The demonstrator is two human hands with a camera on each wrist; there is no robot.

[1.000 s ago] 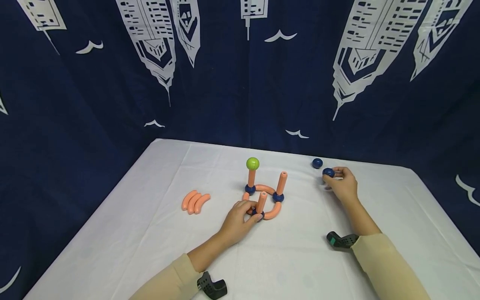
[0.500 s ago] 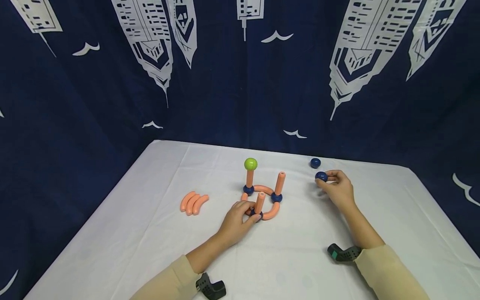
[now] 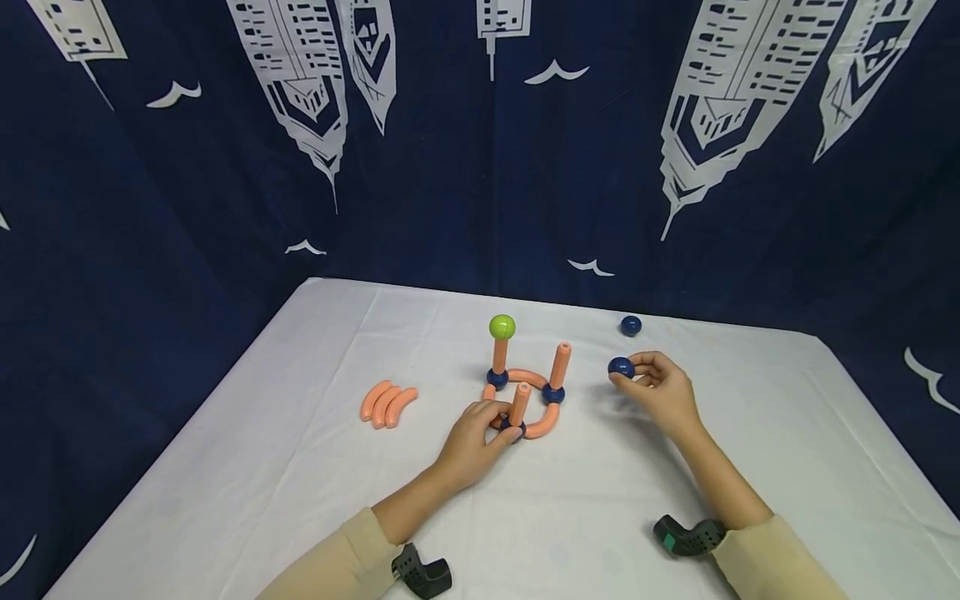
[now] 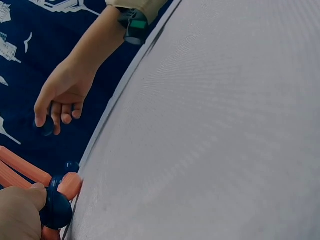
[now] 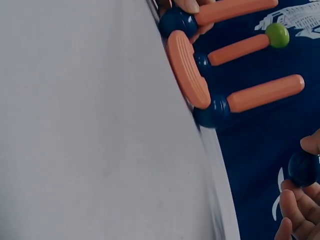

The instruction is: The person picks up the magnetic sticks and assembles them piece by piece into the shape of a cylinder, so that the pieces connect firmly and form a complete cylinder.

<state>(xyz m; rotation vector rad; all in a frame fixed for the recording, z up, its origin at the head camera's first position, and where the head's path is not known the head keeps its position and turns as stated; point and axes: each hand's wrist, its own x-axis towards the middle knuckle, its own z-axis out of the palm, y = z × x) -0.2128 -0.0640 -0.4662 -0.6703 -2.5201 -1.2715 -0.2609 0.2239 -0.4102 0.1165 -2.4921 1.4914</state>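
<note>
Three blue balls joined by curved orange rods (image 3: 542, 422) form a ring on the table. Straight orange rods (image 3: 560, 367) stand up from these balls, and a green ball (image 3: 502, 327) caps the back left one. At the ring's front, my left hand (image 3: 474, 440) pinches the blue ball (image 4: 59, 210) beneath the front upright rod. My right hand (image 3: 663, 390) holds a loose blue ball (image 3: 620, 367) between thumb and fingertips, above the table and right of the ring; the right wrist view shows this ball (image 5: 303, 169) at its right edge.
Another blue ball (image 3: 631, 326) lies near the table's back edge. Several curved orange rods (image 3: 388, 405) lie side by side left of the ring. A white cloth covers the table (image 3: 300, 492), and a dark blue printed curtain (image 3: 435, 208) hangs behind it.
My right hand has carried its blue ball leftward and nearer to me, away from the other loose ball. The left hand keeps its place at the ring.
</note>
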